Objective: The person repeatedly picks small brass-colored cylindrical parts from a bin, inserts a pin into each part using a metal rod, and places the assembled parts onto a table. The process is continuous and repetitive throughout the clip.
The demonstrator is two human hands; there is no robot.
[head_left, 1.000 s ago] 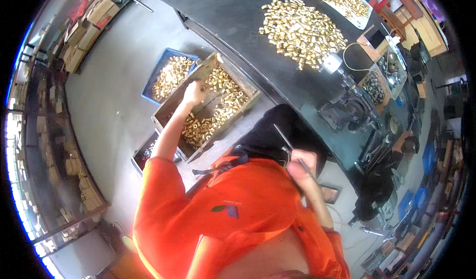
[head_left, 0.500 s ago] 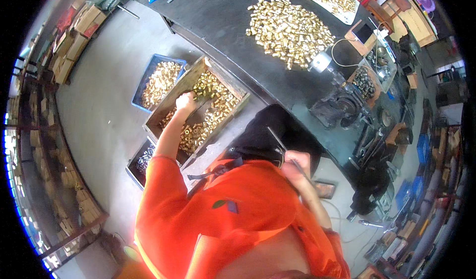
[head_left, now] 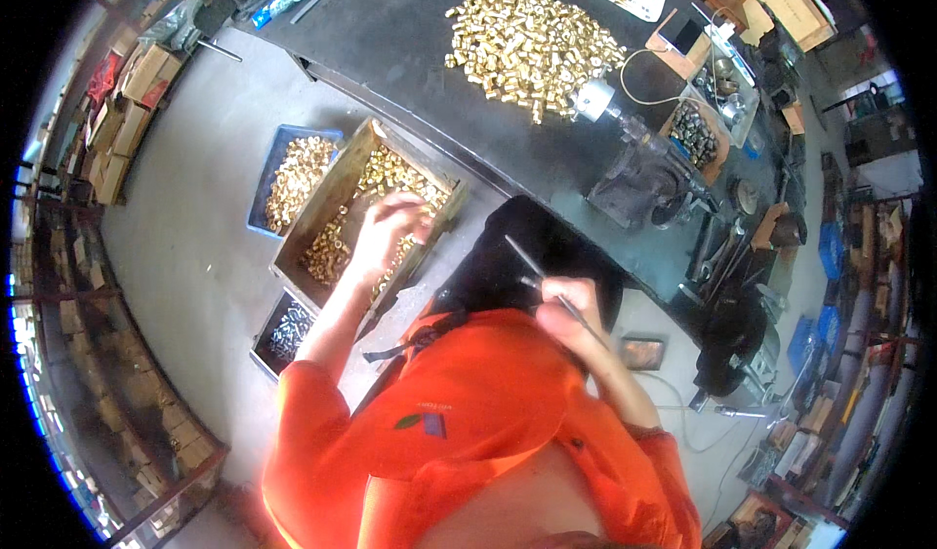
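Note:
My left hand (head_left: 384, 235) is over the wooden box (head_left: 310, 219), which holds loose brass fittings (head_left: 327, 251). Its fingers curl together toward the box's right side; what lies in them is too blurred to make out. In front of my body, my right hand (head_left: 568, 310) is closed around a thin metal rod (head_left: 523, 259) that points up and left, its far end over my dark trousers. On the black workbench (head_left: 390, 51) a large heap of brass fittings (head_left: 532, 46) lies beside a bench-mounted machine with a silver cylindrical head (head_left: 592, 100).
A blue bin (head_left: 258, 198) of brass pieces stands left of the wooden box. Below it is a dark bin of small silvery parts (head_left: 290, 329). A white tray (head_left: 639, 2) with more brass is at the bench's far side. Shelves (head_left: 68, 334) line the left.
My left hand has lifted from the box's left part and moved right across it. My right hand still grips the rod. The whole view has shifted slightly.

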